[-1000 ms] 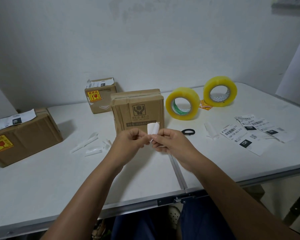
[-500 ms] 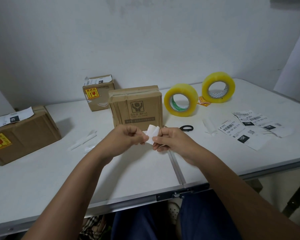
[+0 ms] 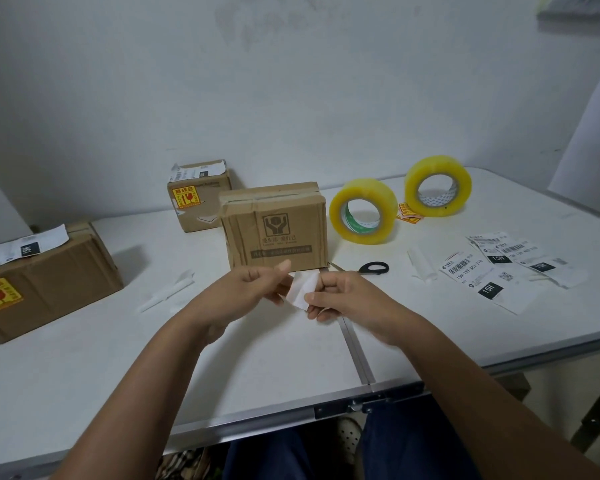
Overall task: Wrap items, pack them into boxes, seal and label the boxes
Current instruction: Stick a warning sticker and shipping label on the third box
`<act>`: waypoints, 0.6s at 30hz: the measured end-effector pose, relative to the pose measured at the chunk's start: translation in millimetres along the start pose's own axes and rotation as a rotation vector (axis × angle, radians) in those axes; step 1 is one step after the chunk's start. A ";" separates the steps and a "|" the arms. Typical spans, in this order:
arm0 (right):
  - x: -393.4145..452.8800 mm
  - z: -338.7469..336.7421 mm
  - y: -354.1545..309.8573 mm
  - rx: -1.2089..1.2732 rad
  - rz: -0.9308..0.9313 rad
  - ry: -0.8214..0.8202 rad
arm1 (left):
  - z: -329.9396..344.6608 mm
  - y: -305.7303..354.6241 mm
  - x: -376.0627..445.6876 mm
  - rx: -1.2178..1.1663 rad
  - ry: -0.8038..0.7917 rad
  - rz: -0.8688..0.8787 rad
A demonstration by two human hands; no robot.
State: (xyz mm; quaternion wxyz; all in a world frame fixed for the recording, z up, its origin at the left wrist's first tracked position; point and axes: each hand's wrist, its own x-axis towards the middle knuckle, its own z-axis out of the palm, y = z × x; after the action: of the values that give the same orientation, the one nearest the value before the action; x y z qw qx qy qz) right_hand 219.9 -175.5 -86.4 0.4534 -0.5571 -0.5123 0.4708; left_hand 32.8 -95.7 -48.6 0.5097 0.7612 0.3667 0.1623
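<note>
Pinching a small white label (image 3: 305,289) between both hands, held above the table (image 3: 84,375) just in front of the middle box. Left hand (image 3: 257,289) has curled fingers, thumb up, gripping the label's left edge. Right hand (image 3: 340,299) has fingers curled in, thumb and forefinger pinching the lower right corner. Label looks partly peeled or folded, can't tell which side is the backing.

Table is white, with a metal seam (image 3: 355,348) running front to back under the right hand.

Left of the hands: a few white backing strips (image 3: 167,294) lying flat on the table. Right of the hands: black-handled scissors (image 3: 368,267), blades pointing toward the middle box. Further right: another white strip (image 3: 421,266), then a loose spread of printed shipping labels (image 3: 499,268) with barcodes, overlapping each other.

Middle box (image 3: 274,226): brown cardboard, taped shut, printed hands logo facing the camera. Far left: large box (image 3: 45,278) with a yellow fragile sticker on its front and a shipping label on top. Behind the middle box, to its left: small box (image 3: 200,195), same sticker plus label.

Right rear: two rolls of yellowish tape standing on edge, near roll (image 3: 362,210) just beside the middle box, far roll (image 3: 438,186) behind it. Small yellow stickers (image 3: 407,213) lie between the rolls.
</note>
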 end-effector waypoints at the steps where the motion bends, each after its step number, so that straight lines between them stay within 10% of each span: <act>1: 0.3 1.7 0.1 -0.004 0.001 0.007 | 2.4 -0.8 2.3 0.020 0.049 0.001; 18: 6.9 9.0 1.1 0.101 -0.051 0.208 | 13.2 -10.3 7.6 -0.155 0.220 0.006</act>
State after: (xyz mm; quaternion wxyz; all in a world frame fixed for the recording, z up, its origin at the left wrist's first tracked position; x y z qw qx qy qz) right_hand 211.4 -168.4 -89.2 0.5432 -0.5663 -0.4522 0.4240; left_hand 42.1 -96.7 -64.4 0.5232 0.6982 0.4043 0.2744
